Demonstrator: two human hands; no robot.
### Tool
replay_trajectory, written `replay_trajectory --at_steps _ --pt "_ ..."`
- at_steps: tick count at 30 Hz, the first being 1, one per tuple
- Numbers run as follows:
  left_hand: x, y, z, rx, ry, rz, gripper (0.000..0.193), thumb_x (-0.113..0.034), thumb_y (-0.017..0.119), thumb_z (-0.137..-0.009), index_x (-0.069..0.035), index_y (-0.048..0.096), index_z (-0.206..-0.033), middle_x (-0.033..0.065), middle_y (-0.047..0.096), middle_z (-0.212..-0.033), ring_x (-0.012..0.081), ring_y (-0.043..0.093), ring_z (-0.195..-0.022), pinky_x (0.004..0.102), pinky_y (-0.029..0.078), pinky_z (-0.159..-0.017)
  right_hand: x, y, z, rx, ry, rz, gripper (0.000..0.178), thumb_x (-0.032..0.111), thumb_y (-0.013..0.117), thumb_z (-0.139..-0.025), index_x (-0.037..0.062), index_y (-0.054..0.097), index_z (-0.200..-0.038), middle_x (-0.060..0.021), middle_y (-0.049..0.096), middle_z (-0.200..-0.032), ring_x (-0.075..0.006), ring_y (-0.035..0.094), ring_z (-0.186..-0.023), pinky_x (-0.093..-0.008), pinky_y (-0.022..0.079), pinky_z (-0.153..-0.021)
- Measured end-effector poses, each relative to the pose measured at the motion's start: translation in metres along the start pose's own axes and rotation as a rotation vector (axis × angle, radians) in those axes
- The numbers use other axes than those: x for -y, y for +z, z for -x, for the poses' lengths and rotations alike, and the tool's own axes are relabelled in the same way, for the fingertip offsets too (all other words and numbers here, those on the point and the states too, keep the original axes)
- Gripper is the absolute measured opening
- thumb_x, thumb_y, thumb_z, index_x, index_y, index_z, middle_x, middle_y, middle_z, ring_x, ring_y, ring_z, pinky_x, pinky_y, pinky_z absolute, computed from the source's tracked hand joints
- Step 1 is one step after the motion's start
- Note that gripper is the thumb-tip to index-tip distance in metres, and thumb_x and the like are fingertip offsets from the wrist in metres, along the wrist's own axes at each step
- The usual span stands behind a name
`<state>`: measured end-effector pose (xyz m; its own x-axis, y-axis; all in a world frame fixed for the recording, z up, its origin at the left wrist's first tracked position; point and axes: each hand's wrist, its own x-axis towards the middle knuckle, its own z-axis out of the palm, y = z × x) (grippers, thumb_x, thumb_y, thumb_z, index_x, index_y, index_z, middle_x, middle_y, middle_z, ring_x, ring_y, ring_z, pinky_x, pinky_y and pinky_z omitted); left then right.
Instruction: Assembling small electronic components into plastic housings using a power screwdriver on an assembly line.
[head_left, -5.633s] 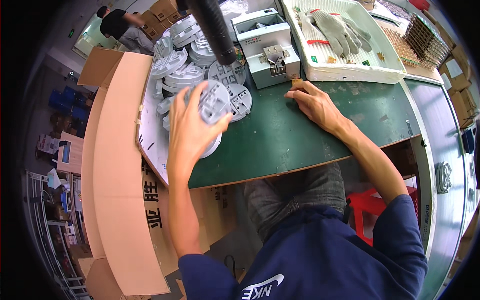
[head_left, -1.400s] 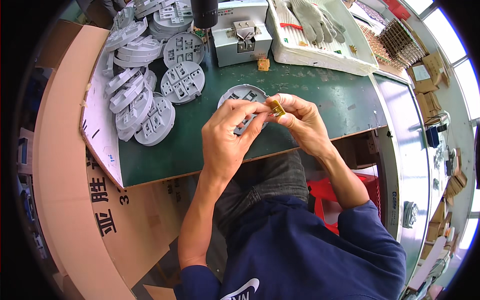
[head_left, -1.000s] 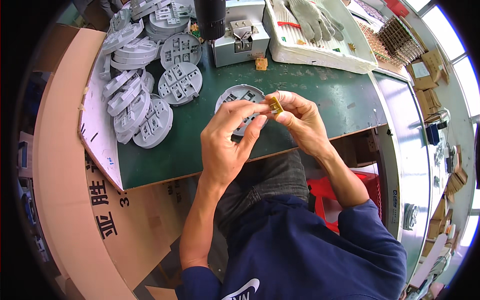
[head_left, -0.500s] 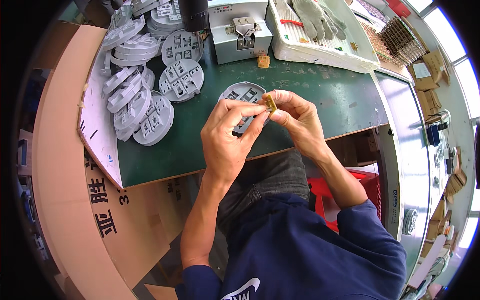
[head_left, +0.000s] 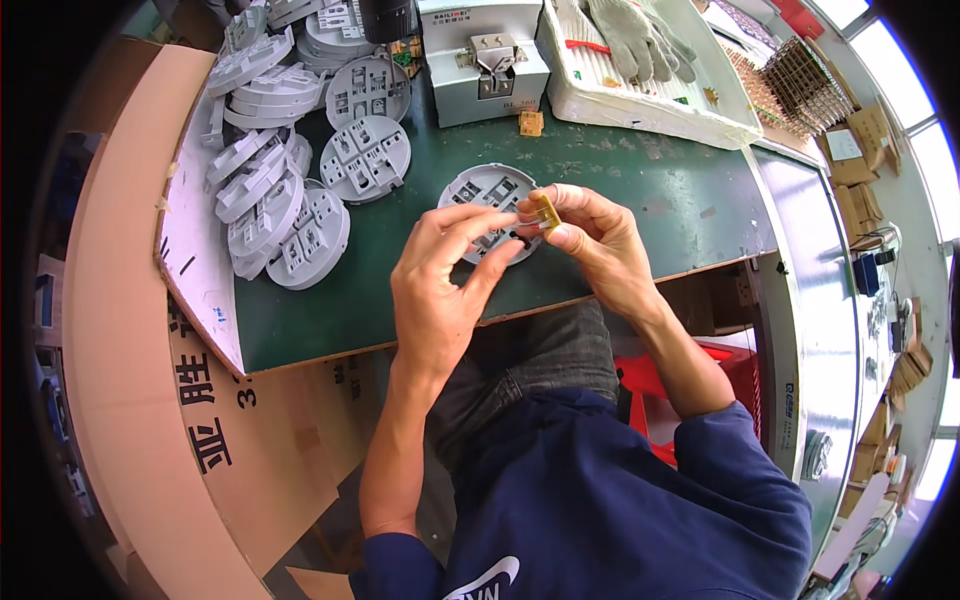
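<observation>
My right hand (head_left: pixel 608 247) pinches a small yellow-brown square part (head_left: pixel 549 212) between thumb and fingers, above the near side of the table. A small pale piece shows at its lower edge; its kind is too small to tell. My left hand (head_left: pixel 438 275) is open close beside the part, thumb and fingers apart, with nothing visible between them. Beneath both hands lies a round grey plastic housing (head_left: pixel 487 186) with rectangular slots, partly hidden by the fingers.
Similar round grey housings (head_left: pixel 365 158) are piled along the left of the green table (head_left: pixel 660 190). Behind stand a grey-white machine (head_left: pixel 490 75) and a dark cylinder (head_left: pixel 387 18). An orange-yellow piece (head_left: pixel 531 123) lies before the machine. At right, a white foam tray (head_left: pixel 655 118) holds gloves (head_left: pixel 640 45).
My left hand has drawn slightly left from the yellow-brown part, and its thumb and fingers have spread. The right hand still holds the part, shifted slightly right.
</observation>
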<state>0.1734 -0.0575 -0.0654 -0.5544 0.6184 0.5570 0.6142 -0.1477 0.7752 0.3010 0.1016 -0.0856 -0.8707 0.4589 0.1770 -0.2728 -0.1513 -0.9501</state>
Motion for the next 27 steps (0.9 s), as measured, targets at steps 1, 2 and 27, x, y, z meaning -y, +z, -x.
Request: replay_trajectory --at_steps 1,2,27 --pt "0.001 -0.002 0.001 -0.006 -0.012 -0.016 0.025 -0.003 0.081 -0.087 -0.006 0.076 -0.111 0.0061 0.071 -0.110 0.0141 0.065 -0.090 0.0286 0.054 -0.074 0.002 0.000 -0.001 0.002 -0.019 0.014 0.036 0.012 0.075 -0.095 0.0018 0.067 -0.128 -0.0109 0.070 -0.124 -0.0213 0.066 -0.117 -0.0423 0.053 -0.107" --pt "-0.001 -0.003 0.001 -0.036 -0.070 0.012 0.020 -0.004 0.079 -0.089 -0.005 0.077 -0.108 0.0061 0.071 -0.107 0.0140 0.065 -0.089 0.0284 0.053 -0.074 0.004 0.000 -0.001 0.007 -0.039 0.026 0.036 0.011 0.075 -0.094 0.0015 0.067 -0.128 -0.0116 0.070 -0.124 -0.0219 0.067 -0.116 -0.0437 0.053 -0.107" --pt "0.029 -0.006 -0.004 0.243 -0.133 -0.178 0.119 -0.033 0.096 -0.069 0.003 0.026 -0.158 0.0250 0.047 -0.149 0.0405 0.046 -0.137 0.0481 0.041 -0.114 0.024 -0.001 -0.088 0.367 -0.399 1.184 0.031 0.015 0.076 -0.089 0.0038 0.072 -0.117 -0.0146 0.071 -0.111 -0.0352 0.068 -0.102 -0.0428 0.055 -0.090"
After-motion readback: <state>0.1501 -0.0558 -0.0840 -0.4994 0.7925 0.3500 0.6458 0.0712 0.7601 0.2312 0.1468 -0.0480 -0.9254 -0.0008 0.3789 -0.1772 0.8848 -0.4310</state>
